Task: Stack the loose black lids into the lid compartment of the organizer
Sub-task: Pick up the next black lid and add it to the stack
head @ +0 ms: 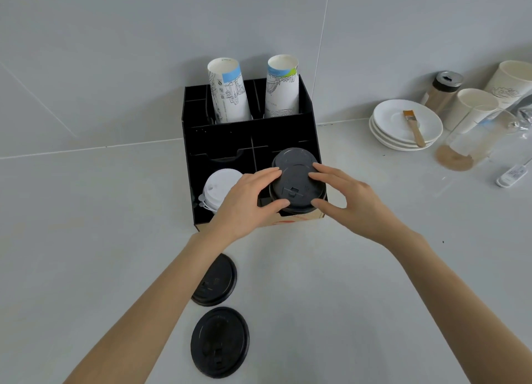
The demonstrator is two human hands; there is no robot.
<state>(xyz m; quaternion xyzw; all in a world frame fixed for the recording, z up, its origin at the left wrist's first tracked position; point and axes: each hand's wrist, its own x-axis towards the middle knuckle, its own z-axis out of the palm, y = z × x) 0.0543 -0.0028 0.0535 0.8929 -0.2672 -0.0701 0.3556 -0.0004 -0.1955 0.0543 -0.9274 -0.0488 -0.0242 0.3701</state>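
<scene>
Here we grip black lid (296, 186) with left hand (247, 205) and right hand (345, 201), fingers pinching rim, atop lid stack in organizer (201, 124) compartment at 3 o'clock. Two loose lids: one (216, 281), other (220, 342), at 6 o'clock. Two cup stacks behind.

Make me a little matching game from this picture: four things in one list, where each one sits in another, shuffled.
Things:
1. white lids
2. brush
3. printed cups
4. black lid being held

Places:
A. back of the organizer
B. between both hands, left hand and right hand
C. front left compartment
D. on the stacked plates

Pairs: 1-C, 2-D, 3-A, 4-B
</scene>
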